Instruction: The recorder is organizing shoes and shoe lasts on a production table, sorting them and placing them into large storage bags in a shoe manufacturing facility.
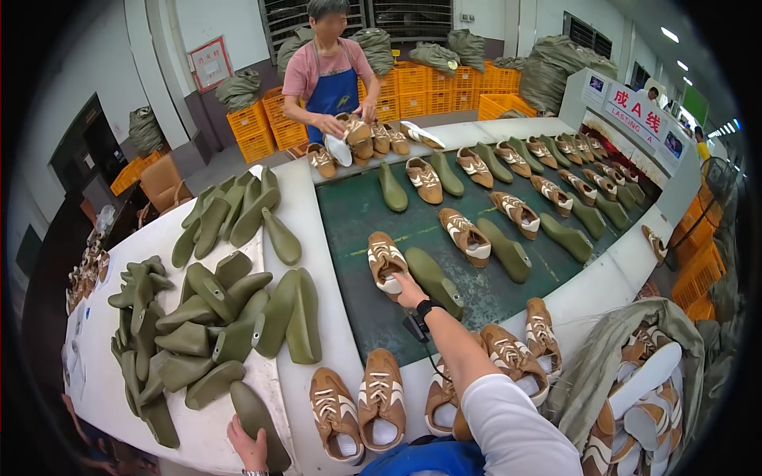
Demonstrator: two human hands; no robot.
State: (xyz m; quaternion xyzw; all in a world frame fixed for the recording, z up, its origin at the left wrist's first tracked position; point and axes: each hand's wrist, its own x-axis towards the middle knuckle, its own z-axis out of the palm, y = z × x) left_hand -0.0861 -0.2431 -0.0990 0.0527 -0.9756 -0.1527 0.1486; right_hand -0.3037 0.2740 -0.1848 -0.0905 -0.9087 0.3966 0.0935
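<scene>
My right hand (410,291) grips the heel of a brown sneaker with white stripes (384,255), its fingers at the shoe's opening. The sneaker lies on the green conveyor belt (349,305), beside a green shoe last (434,279). At the lower left, my left hand (249,446) is closed around another green shoe last (255,416) at the white table's near edge. Part of that hand's grip is hidden behind the last. Directly before me stand a pair of brown sneakers (381,397), with more sneakers partly covered by my right arm.
Green lasts (214,297) are heaped on the white table (95,349) to my left. Sneakers and lasts line the belt. A sack of shoes (579,373) stands at the right. Across the belt, a person in a blue apron (333,94) handles sneakers. Orange crates (413,103) stand behind.
</scene>
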